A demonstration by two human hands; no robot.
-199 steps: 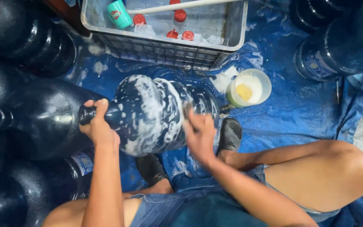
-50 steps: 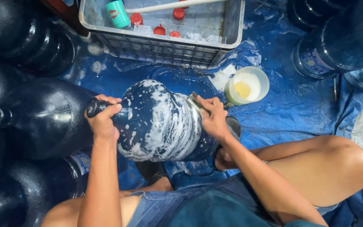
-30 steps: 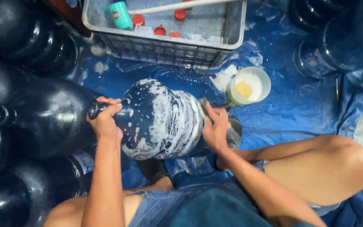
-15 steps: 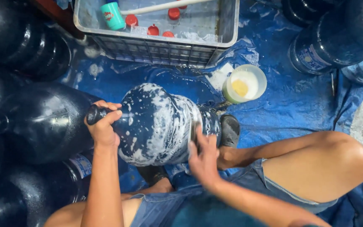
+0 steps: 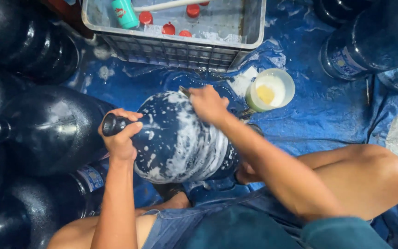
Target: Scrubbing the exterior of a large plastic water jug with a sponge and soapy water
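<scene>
A large dark blue water jug (image 5: 180, 138) lies on its side in front of me, covered in white soap foam. My left hand (image 5: 121, 133) grips its neck near the mouth. My right hand (image 5: 207, 103) presses on the jug's far upper side, closed around a small scrubbing pad of which only a corner shows. A small pale tub (image 5: 270, 90) with white and yellow soap stands just right of the jug on the blue tarp (image 5: 328, 124).
A grey plastic crate (image 5: 176, 46) at the top holds soapy water, red caps, a teal bottle and a white stick. Several dark water jugs (image 5: 38, 129) crowd the left; more jugs (image 5: 369, 41) stand at upper right. My bent legs (image 5: 346, 180) fill the bottom.
My right hand has moved from the jug's near lower side up over to its far top side. The left hand keeps its hold on the neck.
</scene>
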